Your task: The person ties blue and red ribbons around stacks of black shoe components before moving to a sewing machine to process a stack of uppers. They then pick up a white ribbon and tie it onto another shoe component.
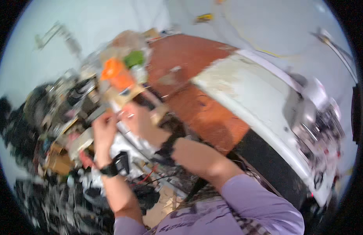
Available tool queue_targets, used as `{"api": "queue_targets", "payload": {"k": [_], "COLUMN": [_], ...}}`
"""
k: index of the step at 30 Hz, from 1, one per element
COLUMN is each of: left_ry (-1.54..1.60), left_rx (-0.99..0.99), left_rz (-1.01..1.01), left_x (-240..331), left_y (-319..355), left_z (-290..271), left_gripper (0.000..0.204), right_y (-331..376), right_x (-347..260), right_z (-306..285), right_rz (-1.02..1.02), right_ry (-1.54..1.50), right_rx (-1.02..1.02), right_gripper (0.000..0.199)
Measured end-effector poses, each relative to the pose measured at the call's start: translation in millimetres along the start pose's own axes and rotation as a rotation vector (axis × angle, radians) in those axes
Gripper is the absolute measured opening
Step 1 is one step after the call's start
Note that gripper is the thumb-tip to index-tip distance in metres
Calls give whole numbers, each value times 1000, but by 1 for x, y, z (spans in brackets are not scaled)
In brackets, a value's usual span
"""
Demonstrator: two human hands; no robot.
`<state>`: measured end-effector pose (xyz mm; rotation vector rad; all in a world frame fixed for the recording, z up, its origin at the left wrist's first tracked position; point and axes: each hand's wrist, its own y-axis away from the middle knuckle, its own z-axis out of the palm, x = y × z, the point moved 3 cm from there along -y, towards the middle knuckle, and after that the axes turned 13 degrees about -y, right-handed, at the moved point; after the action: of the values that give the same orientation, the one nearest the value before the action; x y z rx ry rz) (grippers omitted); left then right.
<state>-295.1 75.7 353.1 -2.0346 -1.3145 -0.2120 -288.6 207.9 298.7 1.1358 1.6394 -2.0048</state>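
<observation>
While both hands meet over the cluttered tabletop (pixel 212 113), the person does well to work slowly (the view is blurred). The left hand (pixel 104 131) and right hand (pixel 140 123) seem to pinch 1 small metal part (pixel 126 114); neither grip shows clearly.

Motion-blurred view. Pale grey-blue floor (pixel 111 19) fills the upper part. Reddish-brown worktop (pixel 197 98) runs diagonally, a worn white panel (pixel 252 94) lying beside it on the right. Dense dark clutter (pixel 52 113) at left. Yellow cable (pixel 248 39) crosses the floor. Lighting even.
</observation>
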Motion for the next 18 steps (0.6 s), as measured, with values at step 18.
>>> {"api": "queue_targets", "payload": {"k": [18], "left_ry": [-130], "left_rx": [-130], "left_rz": [-3], "left_x": [42], "left_y": [17], "left_z": [-28], "left_gripper": [45], "right_y": [12], "right_x": [-40], "right_z": [-6], "right_rz": [101], "right_ry": [-21], "right_rx": [43], "right_gripper": [16]}}
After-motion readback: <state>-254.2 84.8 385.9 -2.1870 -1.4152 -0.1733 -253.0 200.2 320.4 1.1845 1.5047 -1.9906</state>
